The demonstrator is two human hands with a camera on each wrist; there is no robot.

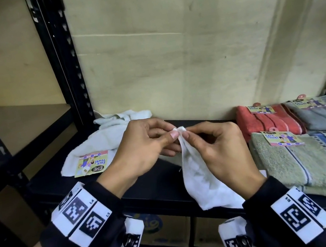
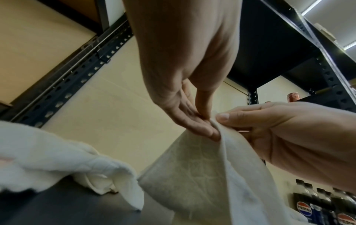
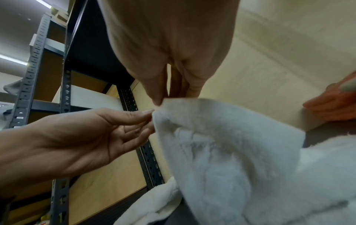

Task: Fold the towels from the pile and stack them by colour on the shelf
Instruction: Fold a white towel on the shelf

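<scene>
While my left hand [image 1: 140,147] and right hand [image 1: 218,148] pinch one top corner together, the soft white towel [image 1: 202,179] hangs long and straight down, just over the black shelf [image 1: 146,183].

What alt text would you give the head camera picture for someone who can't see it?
Two hands, left hand and right hand, pinch one corner of a white towel hanging above a black shelf. Folded red, grey, green and blue towels lie at right.
</scene>
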